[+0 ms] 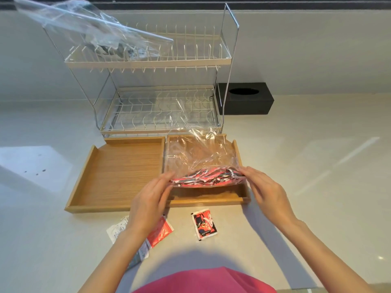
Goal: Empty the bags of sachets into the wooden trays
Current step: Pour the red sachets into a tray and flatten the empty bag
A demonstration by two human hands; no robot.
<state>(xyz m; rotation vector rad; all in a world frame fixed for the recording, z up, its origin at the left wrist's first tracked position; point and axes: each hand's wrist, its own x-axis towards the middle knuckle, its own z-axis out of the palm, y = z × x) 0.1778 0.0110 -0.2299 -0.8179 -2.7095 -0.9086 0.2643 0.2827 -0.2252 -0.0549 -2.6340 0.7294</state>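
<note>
- the left hand (148,193) and right hand (264,187) each pinch one end of a clear bag (201,157), fingers closed on plastic.
- red sachets (203,179) bunch at its near edge, above the right tray (237,200).
- risk: a slack pinch tips them over the rim onto the counter (296,166), joining the loose sachet (204,226); the left tray (118,172) is bare.

Bare forearms and hands, no sleeves; pink garment (203,280) below.
</note>
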